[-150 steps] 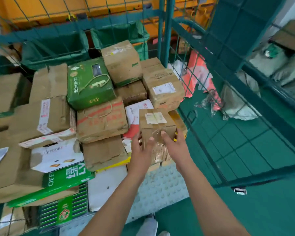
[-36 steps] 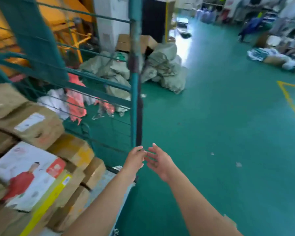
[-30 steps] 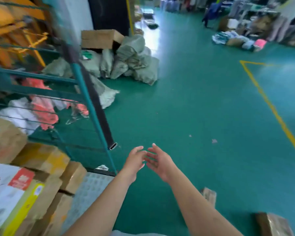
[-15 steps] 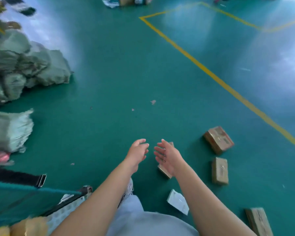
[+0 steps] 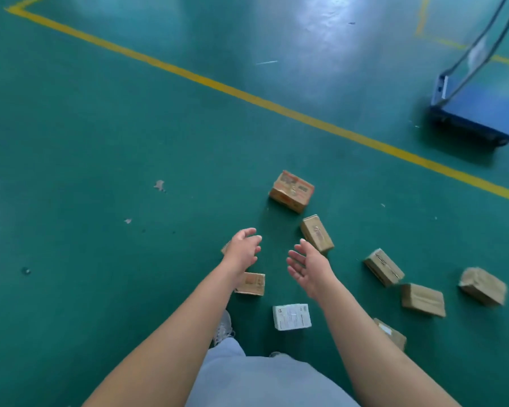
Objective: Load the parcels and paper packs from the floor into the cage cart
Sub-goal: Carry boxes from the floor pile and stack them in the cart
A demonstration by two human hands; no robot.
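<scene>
Both hands, left hand point(image 5: 243, 249) and right hand point(image 5: 310, 267), hover mid-frame with fingers point(image 5: 296, 259) loosely spread, holding nothing, above seemingly eight scattered parcels point(image 5: 291, 191) on the floor point(image 5: 100, 142).

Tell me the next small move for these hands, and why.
Probably lower both hands onto the small brown box beside the left wrist. The left hand and right hand are open and hold nothing, and parcels such as the white pack lie on the floor.

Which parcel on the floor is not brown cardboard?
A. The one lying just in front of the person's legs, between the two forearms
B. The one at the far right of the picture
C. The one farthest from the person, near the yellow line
A: the white parcel lies on the green floor between the forearms, while the other parcels in view are brown cardboard.
</scene>
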